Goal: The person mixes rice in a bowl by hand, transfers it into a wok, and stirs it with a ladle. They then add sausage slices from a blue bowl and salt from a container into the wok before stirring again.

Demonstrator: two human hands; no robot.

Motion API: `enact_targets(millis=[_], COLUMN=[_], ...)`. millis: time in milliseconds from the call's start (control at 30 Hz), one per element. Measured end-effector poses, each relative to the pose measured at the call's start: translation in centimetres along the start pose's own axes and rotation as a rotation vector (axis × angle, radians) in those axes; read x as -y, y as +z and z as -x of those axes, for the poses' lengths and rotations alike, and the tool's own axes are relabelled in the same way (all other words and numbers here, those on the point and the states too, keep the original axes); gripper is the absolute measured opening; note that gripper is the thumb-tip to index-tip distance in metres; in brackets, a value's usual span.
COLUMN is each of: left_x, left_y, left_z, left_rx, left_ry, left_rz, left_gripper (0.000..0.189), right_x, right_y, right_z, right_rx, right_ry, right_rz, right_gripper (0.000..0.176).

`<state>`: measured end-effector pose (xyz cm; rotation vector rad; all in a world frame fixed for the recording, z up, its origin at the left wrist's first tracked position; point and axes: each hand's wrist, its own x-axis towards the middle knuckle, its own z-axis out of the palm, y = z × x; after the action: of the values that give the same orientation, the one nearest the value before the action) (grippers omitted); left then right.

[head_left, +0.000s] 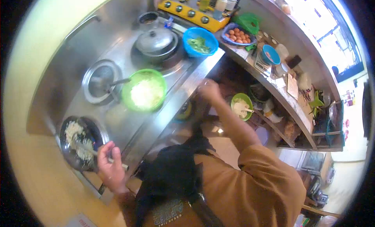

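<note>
At the lower left, a dark wok [96, 134] holds rice [75, 130]. A turner with a long handle [91, 150] lies in the rice, and its handle passes through my left hand [111, 167], between thumb and fingers. My right hand [209, 90] is closed just off the front edge of the steel counter [154, 117]; what it holds, if anything, is hidden. Left of it, a green bowl [164, 90] of pale, brightly lit food stands on the counter. A ladle handle [120, 81] reaches from a round metal-rimmed burner opening [86, 83] to the bowl's rim.
A lidded pot [154, 40] and a blue bowl of leafy greens [213, 43] stand at the back. Beyond are a yellow stove [183, 13], a basket of eggs [239, 35] and a scale [261, 65] with a blue bowl. A smaller green bowl [235, 99] sits below, right of my arm.
</note>
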<state>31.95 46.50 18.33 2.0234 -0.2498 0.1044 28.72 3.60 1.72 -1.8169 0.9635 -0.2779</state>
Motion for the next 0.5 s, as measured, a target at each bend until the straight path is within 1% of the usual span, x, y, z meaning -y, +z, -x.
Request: enact_targets(millis=[33, 67, 100, 133, 167, 233, 267, 300, 333, 367, 433, 500], left_x=[-2.9, -7.6, -12.3, -15.6, -18.3, -23.6, -25.0, -26.1, -26.7, -27.0, -26.9, -26.5], left_y=[2.2, 4.9, 7.8, 10.1, 12.4, 17.5, 20.2, 22.8, 24.8, 26.2, 28.0, 28.8], left_z=[-1.6, -3.2, -4.7, -6.3, -7.8, -10.2, -9.5, -8.5, -7.9, -8.2, -9.5, -10.4], left_rx=[0.030, 0.086, 0.137, 0.275, 0.417, 0.686, 0.681, 0.625, 0.565, 0.545, 0.722, 0.867], left_ry=[0.204, 0.351, 0.495, 0.640, 0.784, 0.925, 0.921, 0.799, 0.676, 0.677, 0.665, 0.610], left_rz=[0.116, 0.206, 0.299, 0.367, 0.444, 0.563, 0.547, 0.687, 0.821, 0.795, 0.822, 0.873], left_gripper=[0.023, 0.025, 0.028, 0.032, 0.036, 0.037, 0.037, 0.039, 0.042, 0.042, 0.041, 0.043], right_x=[-4.7, -4.5, -9.8, -12.1, -14.7, -18.7, -18.4, -17.3, -17.1, -17.7, -26.5, -28.5], right_y=[-4.6, -10.2, -15.1, -20.0, -23.5, -30.9, -32.9, -35.0, -36.7, -38.6, -41.8, -42.5], right_z=[-5.2, -7.3, -12.1, -14.0, -16.9, -20.9, -21.9, -22.7, -23.6, -24.7, -29.9, -31.8], right_rx=[-0.183, -0.338, -0.416, -0.471, -0.646, -0.707, -0.780, -0.843, -0.825, -0.802, -0.527, -0.479], right_ry=[0.036, 0.213, 0.180, 0.200, 0.287, 0.417, 0.427, 0.430, 0.449, 0.472, 0.212, 0.078], right_rz=[-0.400, -0.432, -0.569, -0.579, -0.749, -0.832, -0.948, -1.065, -1.091, -1.116, -1.054, -1.055], right_gripper=[0.034, 0.031, 0.037, 0.044, 0.057, 0.077, 0.080, 0.082, 0.079, 0.076, 0.059, 0.043])
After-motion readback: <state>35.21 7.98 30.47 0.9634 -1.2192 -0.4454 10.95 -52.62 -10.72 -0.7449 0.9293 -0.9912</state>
